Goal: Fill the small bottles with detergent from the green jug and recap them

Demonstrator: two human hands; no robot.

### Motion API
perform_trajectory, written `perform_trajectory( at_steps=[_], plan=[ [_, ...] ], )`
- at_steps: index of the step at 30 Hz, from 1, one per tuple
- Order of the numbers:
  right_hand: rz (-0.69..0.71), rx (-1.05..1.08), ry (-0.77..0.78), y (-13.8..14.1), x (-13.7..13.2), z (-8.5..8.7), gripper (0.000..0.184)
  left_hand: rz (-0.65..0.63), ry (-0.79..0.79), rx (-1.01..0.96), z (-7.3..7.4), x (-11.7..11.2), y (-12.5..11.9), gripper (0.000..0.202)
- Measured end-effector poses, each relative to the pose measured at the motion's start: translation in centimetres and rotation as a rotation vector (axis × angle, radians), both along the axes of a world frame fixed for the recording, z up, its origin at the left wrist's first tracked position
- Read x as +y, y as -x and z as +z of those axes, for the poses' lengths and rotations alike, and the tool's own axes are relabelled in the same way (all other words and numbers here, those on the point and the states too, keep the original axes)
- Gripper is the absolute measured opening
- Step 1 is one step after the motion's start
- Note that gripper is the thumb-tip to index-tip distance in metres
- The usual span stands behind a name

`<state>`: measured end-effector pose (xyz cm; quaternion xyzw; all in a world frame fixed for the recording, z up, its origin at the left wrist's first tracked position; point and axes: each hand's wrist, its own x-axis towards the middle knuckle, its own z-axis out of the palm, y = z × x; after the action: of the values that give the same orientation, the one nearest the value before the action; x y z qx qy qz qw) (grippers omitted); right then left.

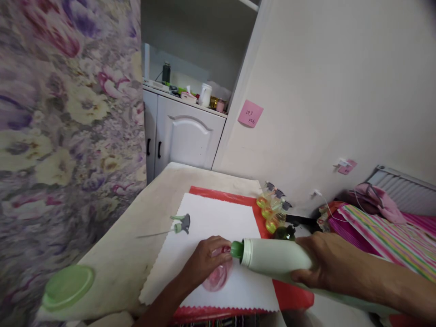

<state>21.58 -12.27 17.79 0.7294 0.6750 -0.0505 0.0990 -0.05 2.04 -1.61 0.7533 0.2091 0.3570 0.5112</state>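
My left hand is closed around the neck of a clear pink bottle standing on white scalloped paper. My right hand grips a large pale green bottle, tipped nearly level with its mouth to the left. The green spout of that bottle is at the pink bottle's opening, close to my left fingers. Whether liquid is flowing, I cannot tell. On the paper to the left lies a grey-green spray head with its thin tube pointing left.
Several clear spray bottles with yellow bottoms line the right edge over a red sheet. A round green lid lies at the table's front left. A floral curtain hangs left; a white cabinet stands behind.
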Motion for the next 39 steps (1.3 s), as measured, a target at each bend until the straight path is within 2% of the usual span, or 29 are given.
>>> perform_trajectory(
  at_steps=[39],
  plan=[
    [-0.009,0.003,0.021,0.44,0.12,0.4,0.024,0.001,-0.023,0.031,0.23,0.1,0.13,0.02]
  ],
)
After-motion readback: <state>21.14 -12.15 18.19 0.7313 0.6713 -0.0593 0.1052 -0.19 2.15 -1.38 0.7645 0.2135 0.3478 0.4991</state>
